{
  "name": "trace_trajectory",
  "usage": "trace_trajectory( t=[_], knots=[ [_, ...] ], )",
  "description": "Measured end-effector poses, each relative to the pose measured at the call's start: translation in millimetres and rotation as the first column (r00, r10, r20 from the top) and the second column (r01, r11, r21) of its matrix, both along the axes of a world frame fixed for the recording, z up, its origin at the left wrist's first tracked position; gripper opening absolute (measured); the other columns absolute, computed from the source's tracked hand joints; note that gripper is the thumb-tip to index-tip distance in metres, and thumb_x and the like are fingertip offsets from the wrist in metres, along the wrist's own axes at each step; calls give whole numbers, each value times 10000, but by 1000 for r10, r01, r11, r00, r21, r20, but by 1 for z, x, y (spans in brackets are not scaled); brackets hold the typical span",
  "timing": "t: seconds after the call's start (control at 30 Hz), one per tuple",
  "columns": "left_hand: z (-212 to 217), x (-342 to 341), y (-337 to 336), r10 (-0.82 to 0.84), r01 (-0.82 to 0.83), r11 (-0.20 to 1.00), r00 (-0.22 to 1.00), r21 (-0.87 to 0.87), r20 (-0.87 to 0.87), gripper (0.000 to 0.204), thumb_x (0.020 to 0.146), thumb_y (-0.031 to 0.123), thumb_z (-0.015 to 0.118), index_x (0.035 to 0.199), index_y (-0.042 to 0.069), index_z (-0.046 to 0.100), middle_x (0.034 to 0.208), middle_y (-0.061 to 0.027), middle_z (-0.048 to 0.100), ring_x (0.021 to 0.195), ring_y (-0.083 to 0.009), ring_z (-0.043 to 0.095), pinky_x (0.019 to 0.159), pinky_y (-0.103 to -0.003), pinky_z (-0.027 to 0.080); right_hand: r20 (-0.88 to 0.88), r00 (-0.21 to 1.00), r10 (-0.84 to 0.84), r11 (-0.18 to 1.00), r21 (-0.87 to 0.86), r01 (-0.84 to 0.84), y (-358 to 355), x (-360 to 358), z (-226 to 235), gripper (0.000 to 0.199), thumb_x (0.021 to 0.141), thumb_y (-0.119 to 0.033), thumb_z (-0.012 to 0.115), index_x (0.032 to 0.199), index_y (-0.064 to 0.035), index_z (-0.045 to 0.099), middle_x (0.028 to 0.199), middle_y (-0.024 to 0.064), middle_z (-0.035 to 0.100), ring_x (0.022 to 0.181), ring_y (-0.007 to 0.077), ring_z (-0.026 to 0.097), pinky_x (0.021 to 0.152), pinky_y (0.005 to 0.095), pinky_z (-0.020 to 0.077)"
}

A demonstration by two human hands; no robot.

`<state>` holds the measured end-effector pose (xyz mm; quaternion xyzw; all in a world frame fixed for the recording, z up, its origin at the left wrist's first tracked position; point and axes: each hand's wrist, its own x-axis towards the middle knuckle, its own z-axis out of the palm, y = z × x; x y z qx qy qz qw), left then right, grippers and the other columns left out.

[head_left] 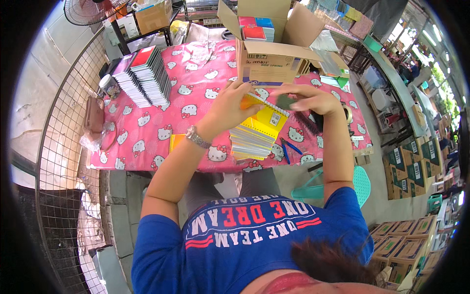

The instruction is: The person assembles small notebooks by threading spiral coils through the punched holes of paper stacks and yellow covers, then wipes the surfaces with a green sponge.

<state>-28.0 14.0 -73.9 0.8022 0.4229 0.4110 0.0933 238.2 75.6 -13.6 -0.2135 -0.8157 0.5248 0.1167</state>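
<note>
Evidently the left hand [235, 105]'s grip is closed on a bright yellow notebook [267, 119], tilted, its wire spiral along the far edge and a pale label patch on its cover. It is at 1 o'clock from a stack of yellow notebooks [251, 144]. The right hand [316, 101]'s grip pinches a dark green pad [285, 101] near the spiral. The stack sits close to the surface [191, 63]'s 6 o'clock edge; pliers [290, 148] lie at 3, a carton [267, 68] at 12, open room at 11.
</note>
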Motion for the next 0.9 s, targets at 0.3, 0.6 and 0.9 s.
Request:
trace_trajectory(
  t=[0.3,0.6,0.9],
  knots=[
    [3,-3,-3,-70,88,983,991,-161,114,318,810,180,768,1015,15,590,979,-137,598,921,-287,612,798,-374,499,70,993,-90,995,52,87,11,-21,-15,629,743,-306,682,1327,-100,573,1267,124,559,1143,218,526,1063,356,379],
    [5,-1,8,-132,168,968,972,-187,193,318,812,165,773,1008,6,579,959,-133,627,873,-210,643,740,-337,521,-351,936,32,969,-220,-115,8,-22,-2,557,789,-232,673,1291,-8,586,1315,61,570,1251,173,473,1049,333,367],
    [0,-5,4,-35,98,959,972,-266,232,279,820,134,765,989,-8,594,847,-95,631,797,-153,620,693,-300,513,-131,945,-300,938,-220,267,59,-30,-115,507,849,-315,623,1318,-124,589,1255,98,592,1093,192,576,974,337,439]
  ],
)
